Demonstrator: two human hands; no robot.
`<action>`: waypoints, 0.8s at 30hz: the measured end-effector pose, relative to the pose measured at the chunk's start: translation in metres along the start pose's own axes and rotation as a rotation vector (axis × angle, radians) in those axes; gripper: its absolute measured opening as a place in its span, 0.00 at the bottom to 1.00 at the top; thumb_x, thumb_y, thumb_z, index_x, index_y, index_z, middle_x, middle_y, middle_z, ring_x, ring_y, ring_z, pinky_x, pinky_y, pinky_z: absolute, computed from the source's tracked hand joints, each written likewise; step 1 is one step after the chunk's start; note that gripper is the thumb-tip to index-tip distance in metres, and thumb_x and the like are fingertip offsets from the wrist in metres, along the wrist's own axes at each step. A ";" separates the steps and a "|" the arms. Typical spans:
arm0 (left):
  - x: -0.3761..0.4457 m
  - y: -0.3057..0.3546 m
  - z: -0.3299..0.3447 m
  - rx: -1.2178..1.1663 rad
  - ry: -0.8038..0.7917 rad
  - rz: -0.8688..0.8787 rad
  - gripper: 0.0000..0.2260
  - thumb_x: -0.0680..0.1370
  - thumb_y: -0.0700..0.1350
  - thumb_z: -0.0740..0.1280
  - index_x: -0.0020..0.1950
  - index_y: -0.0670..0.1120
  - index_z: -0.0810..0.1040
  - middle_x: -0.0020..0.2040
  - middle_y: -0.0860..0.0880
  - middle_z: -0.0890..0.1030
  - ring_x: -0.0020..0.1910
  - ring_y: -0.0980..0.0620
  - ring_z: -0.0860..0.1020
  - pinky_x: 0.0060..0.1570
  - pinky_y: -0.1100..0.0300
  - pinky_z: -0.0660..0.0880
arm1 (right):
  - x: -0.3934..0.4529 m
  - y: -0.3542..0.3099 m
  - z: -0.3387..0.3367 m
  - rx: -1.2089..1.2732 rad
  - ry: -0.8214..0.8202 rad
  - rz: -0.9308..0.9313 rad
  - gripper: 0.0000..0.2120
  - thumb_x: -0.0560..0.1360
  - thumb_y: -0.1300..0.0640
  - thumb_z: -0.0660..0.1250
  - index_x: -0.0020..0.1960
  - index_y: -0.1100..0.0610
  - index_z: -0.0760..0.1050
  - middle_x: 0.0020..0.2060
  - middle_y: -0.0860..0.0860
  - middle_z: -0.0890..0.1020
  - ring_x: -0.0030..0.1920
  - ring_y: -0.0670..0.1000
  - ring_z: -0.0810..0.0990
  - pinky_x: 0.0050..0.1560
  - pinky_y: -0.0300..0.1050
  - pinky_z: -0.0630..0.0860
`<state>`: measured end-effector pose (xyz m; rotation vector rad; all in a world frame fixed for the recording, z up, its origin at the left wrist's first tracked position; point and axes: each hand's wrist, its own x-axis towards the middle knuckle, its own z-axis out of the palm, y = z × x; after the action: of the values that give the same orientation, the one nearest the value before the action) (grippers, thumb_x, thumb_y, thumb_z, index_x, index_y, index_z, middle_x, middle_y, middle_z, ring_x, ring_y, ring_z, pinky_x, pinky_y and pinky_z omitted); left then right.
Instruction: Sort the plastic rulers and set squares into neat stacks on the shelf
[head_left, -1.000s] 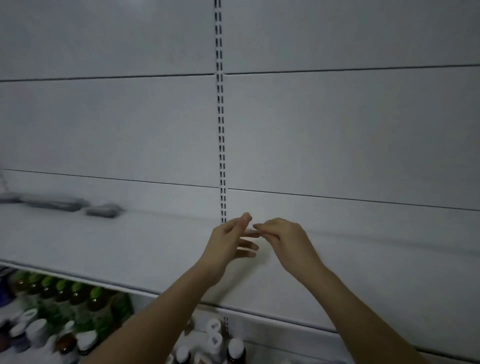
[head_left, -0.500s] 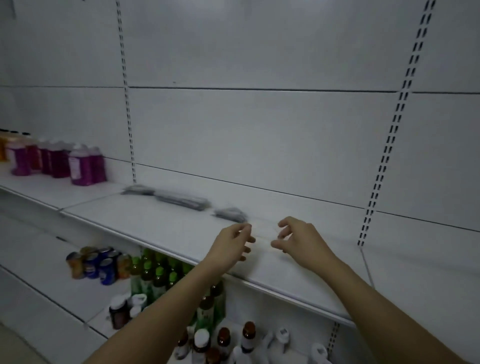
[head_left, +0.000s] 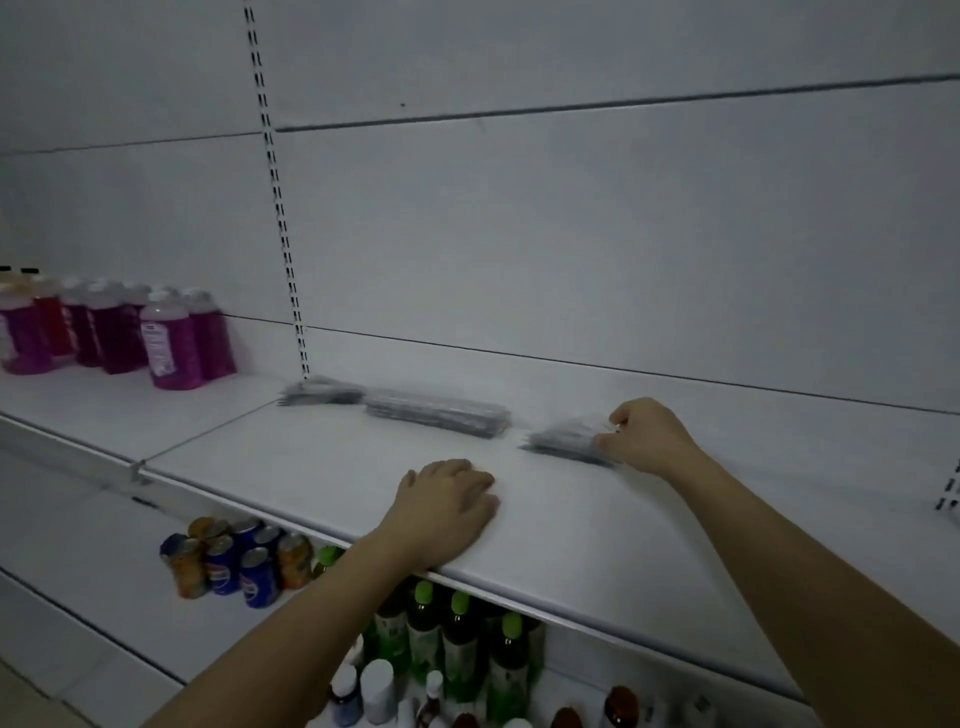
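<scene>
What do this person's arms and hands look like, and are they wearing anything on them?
Both forearms are bare, with no sleeve in view. The left hand and right hand wear no gloves, and no watch, ring or bracelet shows. The dim light hides finer detail.

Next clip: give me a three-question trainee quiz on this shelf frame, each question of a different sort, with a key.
1. True or false: the right hand touches the small grey stack of clear plastic pieces nearest it.
2. Multiple choice: the left hand is A) lifting the long grey stack of plastic rulers; B) resting palm-down on the white shelf; C) holding a purple bottle.
3. Fill in: the bottles of purple liquid stand at the shelf's far ____ end.

Key: 1 true; 2 B; 3 left.
</scene>
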<state>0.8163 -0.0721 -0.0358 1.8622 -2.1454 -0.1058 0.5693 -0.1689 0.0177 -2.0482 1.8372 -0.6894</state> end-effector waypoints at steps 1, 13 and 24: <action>0.004 -0.005 -0.001 0.028 -0.037 0.023 0.20 0.81 0.60 0.53 0.72 0.58 0.67 0.74 0.53 0.65 0.73 0.50 0.62 0.71 0.47 0.58 | 0.008 -0.003 0.005 -0.027 -0.011 0.014 0.12 0.70 0.49 0.72 0.48 0.57 0.79 0.44 0.53 0.79 0.50 0.57 0.78 0.41 0.43 0.72; 0.022 -0.096 -0.052 -0.386 0.032 0.145 0.10 0.80 0.54 0.62 0.57 0.56 0.80 0.52 0.59 0.81 0.49 0.61 0.78 0.53 0.58 0.76 | 0.021 -0.089 0.024 0.070 0.229 -0.095 0.13 0.76 0.54 0.67 0.59 0.55 0.78 0.56 0.52 0.79 0.53 0.51 0.77 0.53 0.44 0.72; 0.063 -0.323 -0.125 -0.477 0.240 -0.251 0.22 0.71 0.42 0.75 0.63 0.49 0.74 0.55 0.48 0.78 0.48 0.49 0.78 0.49 0.58 0.75 | 0.079 -0.307 0.148 -0.067 -0.216 -0.371 0.26 0.71 0.46 0.73 0.66 0.52 0.72 0.60 0.48 0.76 0.57 0.48 0.75 0.55 0.40 0.70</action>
<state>1.1514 -0.1676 0.0142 1.7414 -1.5530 -0.3887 0.9119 -0.2196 0.0662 -2.4299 1.3953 -0.4736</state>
